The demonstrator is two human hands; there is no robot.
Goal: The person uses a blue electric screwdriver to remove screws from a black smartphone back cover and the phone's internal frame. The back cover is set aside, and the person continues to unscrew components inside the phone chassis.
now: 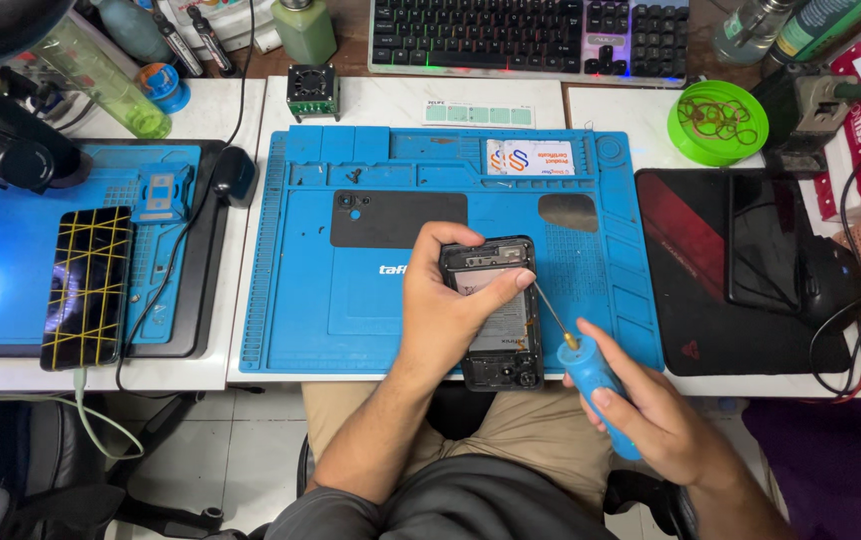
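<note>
My left hand (445,310) clamps the opened, fragile black phone body (495,320) by its edges over the blue silicone mat (300,300); my right hand (640,410) grips the blue-handled screwdriver (590,375).

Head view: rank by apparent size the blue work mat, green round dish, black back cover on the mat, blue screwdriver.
1. Blue work mat, by far the largest.
2. Black back cover.
3 and 4. Green round dish and blue screwdriver: too close to rank; the right hand hides part of the handle, and it sits nearer the camera.
</note>
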